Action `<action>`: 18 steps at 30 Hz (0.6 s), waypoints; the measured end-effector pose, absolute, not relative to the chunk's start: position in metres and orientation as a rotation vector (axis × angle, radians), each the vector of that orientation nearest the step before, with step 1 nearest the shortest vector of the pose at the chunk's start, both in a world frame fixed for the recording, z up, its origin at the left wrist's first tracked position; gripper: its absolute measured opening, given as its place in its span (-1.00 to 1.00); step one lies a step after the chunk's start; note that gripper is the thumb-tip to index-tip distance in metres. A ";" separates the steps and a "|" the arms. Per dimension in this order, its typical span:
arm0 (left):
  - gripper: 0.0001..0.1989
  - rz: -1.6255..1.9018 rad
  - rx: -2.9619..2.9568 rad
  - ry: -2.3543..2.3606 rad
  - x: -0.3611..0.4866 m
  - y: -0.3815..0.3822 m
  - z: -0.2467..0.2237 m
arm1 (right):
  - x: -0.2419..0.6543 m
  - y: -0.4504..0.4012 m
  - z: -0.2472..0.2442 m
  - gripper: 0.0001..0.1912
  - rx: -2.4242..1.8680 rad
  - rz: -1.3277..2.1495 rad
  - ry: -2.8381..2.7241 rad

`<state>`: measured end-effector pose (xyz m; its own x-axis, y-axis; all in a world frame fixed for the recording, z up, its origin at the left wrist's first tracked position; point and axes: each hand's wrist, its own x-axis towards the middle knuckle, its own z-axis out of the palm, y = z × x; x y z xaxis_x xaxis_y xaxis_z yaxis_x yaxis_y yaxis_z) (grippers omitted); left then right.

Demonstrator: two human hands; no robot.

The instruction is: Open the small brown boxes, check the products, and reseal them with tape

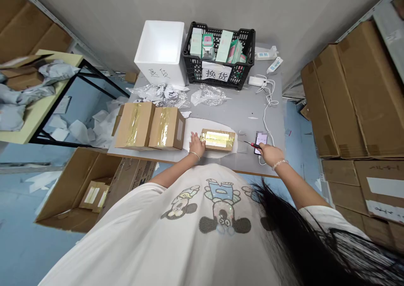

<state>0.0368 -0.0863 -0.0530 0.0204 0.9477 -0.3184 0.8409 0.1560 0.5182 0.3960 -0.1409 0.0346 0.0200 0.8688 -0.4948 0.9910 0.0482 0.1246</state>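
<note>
A small brown carton (217,140), crossed by pale strips and shiny tape, lies on a white oval sheet (202,124) near the table's front edge. At the carton's left end rests my left hand (196,145), its fingers spread and touching the box. My right hand (272,154) is closed around the handle of a thin tool with a red and black grip (255,145). The tool's slim metal tip points left, short of the carton's right end. Beneath the tool and beside my right hand lies a phone (261,140) with its screen lit.
Two taped cartons (134,126) (164,128) stand to the left. Behind are a white foam box (164,41), a black crate (217,73) of green and white boxes, and crumpled plastic (210,95). A white cable (265,113) runs down the right. An open carton (59,193) sits lower left.
</note>
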 end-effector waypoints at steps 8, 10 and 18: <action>0.28 -0.277 2.511 0.917 0.086 -0.029 -0.018 | 0.382 -0.192 0.004 -0.63 2.210 -0.645 1.728; 0.35 -0.366 2.485 0.965 0.099 -0.020 -0.016 | 0.375 -0.195 0.002 -0.64 2.271 -0.706 1.734; 0.17 -0.256 1.966 1.838 0.113 -0.021 -0.033 | 0.345 -0.185 -0.010 -0.74 2.686 -1.330 1.681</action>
<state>0.1134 -0.0206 -0.0329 0.1023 0.9018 -0.4199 0.9822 -0.0248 0.1860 0.3451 -0.1853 -0.0103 0.2386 0.8608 -0.4495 0.6357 -0.4883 -0.5979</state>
